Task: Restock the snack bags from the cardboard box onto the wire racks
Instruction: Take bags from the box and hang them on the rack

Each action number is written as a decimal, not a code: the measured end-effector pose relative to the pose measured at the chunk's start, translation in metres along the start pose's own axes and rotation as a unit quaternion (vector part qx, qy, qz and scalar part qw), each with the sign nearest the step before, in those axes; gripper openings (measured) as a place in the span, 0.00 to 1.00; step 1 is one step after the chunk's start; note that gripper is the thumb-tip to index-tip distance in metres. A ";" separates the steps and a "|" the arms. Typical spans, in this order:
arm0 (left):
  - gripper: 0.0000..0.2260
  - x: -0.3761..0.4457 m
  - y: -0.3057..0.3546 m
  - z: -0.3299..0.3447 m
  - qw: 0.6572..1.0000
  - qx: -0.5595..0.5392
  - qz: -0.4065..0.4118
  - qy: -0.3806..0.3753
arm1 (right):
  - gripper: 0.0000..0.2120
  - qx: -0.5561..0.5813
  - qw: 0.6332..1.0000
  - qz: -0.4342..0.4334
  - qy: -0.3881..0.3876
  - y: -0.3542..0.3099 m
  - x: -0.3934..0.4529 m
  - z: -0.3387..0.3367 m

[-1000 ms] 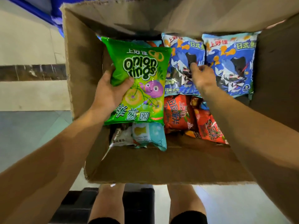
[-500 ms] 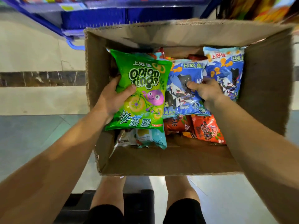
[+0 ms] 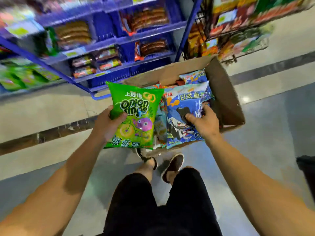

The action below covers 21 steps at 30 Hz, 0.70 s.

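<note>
My left hand (image 3: pixel 107 124) grips a green onion rings bag (image 3: pixel 136 116) by its left edge, lifted above the near left corner of the cardboard box (image 3: pixel 225 99). Held up over the box's near side is a blue fish-snack bag (image 3: pixel 180 114), with my right hand (image 3: pixel 204 124) closed on its right side. A second blue bag (image 3: pixel 194 77) and orange bags lie deeper in the box. A black wire rack (image 3: pixel 242 28) packed with snack bags stands beyond the box at upper right.
Blue shelving (image 3: pixel 119 41) with sausage packs and green packets rises behind the box at upper left. My legs and brown shoes (image 3: pixel 173 166) stand just before the box. A dark object (image 3: pixel 306 169) sits at the right edge. Tiled floor surrounds everything.
The view has pulled back and up, so the shelves and rack show. Both hands have lifted their bags up out of the box; the right hand went from resting on the blue bag to gripping it.
</note>
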<state>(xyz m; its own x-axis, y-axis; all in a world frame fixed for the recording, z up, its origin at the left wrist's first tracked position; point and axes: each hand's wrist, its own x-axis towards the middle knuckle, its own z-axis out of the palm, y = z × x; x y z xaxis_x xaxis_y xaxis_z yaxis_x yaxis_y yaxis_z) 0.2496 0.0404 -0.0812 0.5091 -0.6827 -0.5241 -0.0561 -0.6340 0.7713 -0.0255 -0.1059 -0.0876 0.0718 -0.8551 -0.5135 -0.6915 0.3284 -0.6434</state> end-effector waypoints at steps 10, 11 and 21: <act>0.09 -0.130 -0.025 -0.089 0.984 -0.131 -0.004 0.122 | 0.21 0.076 0.995 -0.065 0.008 -0.024 -0.139 0.027; 0.10 -0.142 -0.030 -0.100 0.982 -0.133 -0.004 0.137 | 0.19 0.078 0.994 -0.079 0.000 -0.030 -0.151 0.031; 0.10 -0.224 -0.069 -0.237 0.945 -0.204 0.016 0.255 | 0.17 0.080 0.968 -0.225 -0.074 -0.131 -0.248 0.094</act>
<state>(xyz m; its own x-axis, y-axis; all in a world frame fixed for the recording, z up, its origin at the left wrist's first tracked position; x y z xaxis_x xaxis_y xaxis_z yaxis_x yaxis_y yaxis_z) 0.3436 0.3232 0.0682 0.8658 -0.3700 -0.3368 0.2047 -0.3523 0.9132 0.1147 0.1011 0.0704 0.4496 -0.8634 -0.2291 -0.4465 0.0049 -0.8948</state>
